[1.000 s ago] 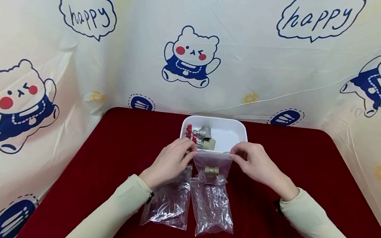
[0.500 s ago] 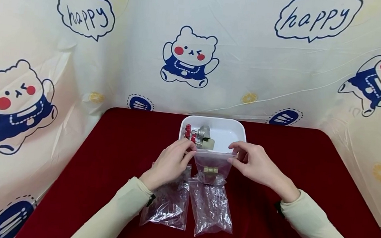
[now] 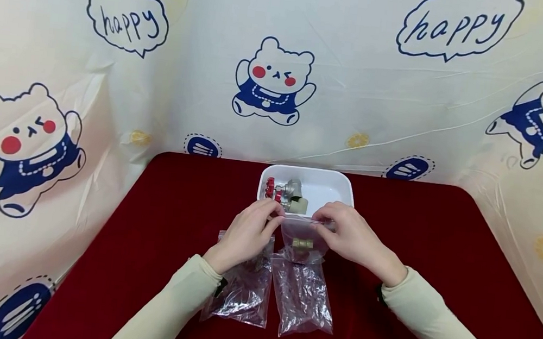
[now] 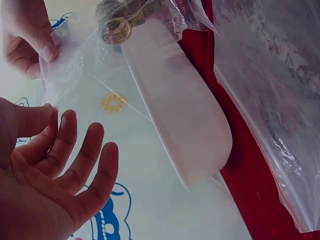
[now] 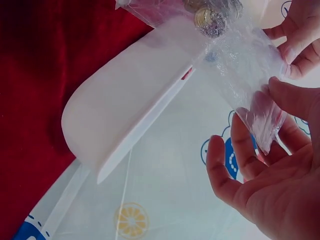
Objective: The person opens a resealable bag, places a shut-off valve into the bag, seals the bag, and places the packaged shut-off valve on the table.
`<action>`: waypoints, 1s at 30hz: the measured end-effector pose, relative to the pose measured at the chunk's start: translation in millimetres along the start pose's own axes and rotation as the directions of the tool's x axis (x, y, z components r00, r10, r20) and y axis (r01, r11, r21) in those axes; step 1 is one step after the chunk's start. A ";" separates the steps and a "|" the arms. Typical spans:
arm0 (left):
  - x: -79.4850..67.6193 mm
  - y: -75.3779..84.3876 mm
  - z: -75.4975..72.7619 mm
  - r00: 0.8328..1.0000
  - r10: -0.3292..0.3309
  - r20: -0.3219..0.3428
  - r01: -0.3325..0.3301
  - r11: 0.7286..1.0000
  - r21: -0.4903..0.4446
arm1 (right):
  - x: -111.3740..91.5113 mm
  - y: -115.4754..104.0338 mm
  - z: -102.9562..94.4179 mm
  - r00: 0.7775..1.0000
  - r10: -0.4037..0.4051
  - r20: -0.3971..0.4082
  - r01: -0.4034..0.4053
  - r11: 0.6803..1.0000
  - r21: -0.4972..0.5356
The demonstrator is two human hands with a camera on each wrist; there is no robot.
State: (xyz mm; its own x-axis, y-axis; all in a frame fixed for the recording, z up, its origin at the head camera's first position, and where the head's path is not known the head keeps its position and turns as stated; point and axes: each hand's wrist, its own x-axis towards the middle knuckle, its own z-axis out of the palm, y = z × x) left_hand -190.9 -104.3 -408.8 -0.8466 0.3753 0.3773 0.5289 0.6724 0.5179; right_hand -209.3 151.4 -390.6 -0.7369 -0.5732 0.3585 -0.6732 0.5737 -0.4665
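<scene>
Brass fitting [image 3: 302, 244], long axis sideways, in clear bag [image 3: 299, 229] pinched by left hand [image 3: 247, 234] and right hand [image 3: 355, 236].

Three bags [image 3: 306, 230] [image 3: 302, 298] [image 3: 242, 292], two hands [image 3: 246, 232] [image 3: 355, 237], one white tub [image 3: 326, 188]

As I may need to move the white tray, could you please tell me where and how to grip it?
I'd pinch the tray by its right-end rim, coming from the right, thumb outside. The thin rim tops a raised wall, with bare floor inside; valves occupy the left end, while the held bag, left hand and right hand crowd the front.
</scene>
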 end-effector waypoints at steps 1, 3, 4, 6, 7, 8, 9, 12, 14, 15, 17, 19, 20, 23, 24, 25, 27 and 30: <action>0.1 0.3 -0.2 1.000 0.000 0.000 0.000 1.000 0.001 | 0.0 0.4 0.4 1.000 -0.002 -0.006 0.002 1.000 -0.006; 0.0 0.7 -0.9 1.000 0.000 0.001 0.000 1.000 0.004 | -0.1 0.1 0.6 1.000 -0.002 -0.015 0.001 1.000 -0.016; -0.1 0.8 -1.3 1.000 -0.002 0.004 0.002 1.000 0.006 | -0.2 0.0 0.7 1.000 -0.001 -0.019 0.001 1.000 -0.018; -0.5 1.0 -1.7 1.000 -0.007 0.006 0.007 1.000 0.003 | -0.3 -0.6 0.9 1.000 0.000 -0.026 -0.001 1.000 -0.022; -1.1 1.6 -2.0 1.000 -0.010 0.004 0.010 1.000 -0.001 | -0.3 -1.5 0.9 1.000 0.001 -0.030 -0.001 1.000 -0.022; -1.5 2.1 -2.3 1.000 -0.010 0.001 0.010 1.000 -0.004 | -0.4 -2.2 0.9 0.999 0.001 -0.033 -0.002 1.000 -0.024; -1.9 2.8 -2.6 1.000 -0.013 -0.001 0.013 1.000 -0.007 | -0.4 -2.7 0.9 0.999 0.000 -0.037 -0.001 1.000 -0.025; -2.5 4.6 -2.8 1.000 -0.015 -0.012 0.015 1.000 -0.019 | -0.6 -3.5 0.9 0.999 -0.008 -0.050 0.006 0.999 -0.034; -2.4 5.4 -3.0 1.000 -0.013 -0.017 0.013 1.000 -0.021 | -0.6 -3.8 0.7 0.998 -0.013 -0.055 0.011 0.999 -0.040; -2.5 5.6 -3.1 1.000 -0.014 -0.018 0.014 1.000 -0.021 | -0.7 -4.0 0.6 0.998 -0.016 -0.056 0.013 0.999 -0.042; -2.6 5.8 -2.9 1.000 -0.015 -0.021 0.015 1.000 -0.021 | -1.1 -4.3 0.6 0.998 -0.020 -0.057 0.018 0.999 -0.048; -3.1 6.2 -3.0 1.000 -0.015 -0.022 0.015 1.000 -0.018 | -1.9 -4.4 0.7 0.998 -0.021 -0.059 0.018 0.998 -0.058; -3.2 6.3 -3.0 1.000 -0.015 -0.021 0.014 1.000 -0.016 | -2.4 -4.6 0.9 0.998 -0.021 -0.059 0.017 0.998 -0.064; -3.5 7.4 -3.8 1.000 -0.013 -0.022 0.013 1.000 -0.012 | -3.7 -5.5 1.1 0.998 -0.013 -0.066 0.007 0.997 -0.080; -3.6 7.7 -4.4 1.000 -0.014 -0.021 0.014 1.000 -0.011 | -4.1 -6.0 1.0 0.998 -0.008 -0.068 0.003 0.997 -0.082; -3.7 8.0 -4.8 1.000 -0.015 -0.020 0.015 1.000 -0.011 | -4.4 -6.4 1.1 0.998 -0.005 -0.070 -0.001 0.997 -0.082; -4.0 8.8 -5.9 1.000 -0.019 -0.019 0.019 1.000 -0.014 | -4.9 -7.7 0.8 0.997 0.002 -0.072 -0.007 0.997 -0.078; -4.4 9.6 -7.2 1.000 -0.023 -0.011 0.023 1.000 -0.020 | -5.6 -8.8 0.6 0.997 0.006 -0.074 -0.012 0.997 -0.073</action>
State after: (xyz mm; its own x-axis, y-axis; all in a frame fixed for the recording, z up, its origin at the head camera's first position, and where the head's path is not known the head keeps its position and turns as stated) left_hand -181.6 -104.0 -399.9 -0.8581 0.3527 0.3732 0.5101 0.6682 0.5415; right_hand -199.2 149.2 -389.0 -0.7435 -0.5248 0.4144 -0.6673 0.6218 -0.4099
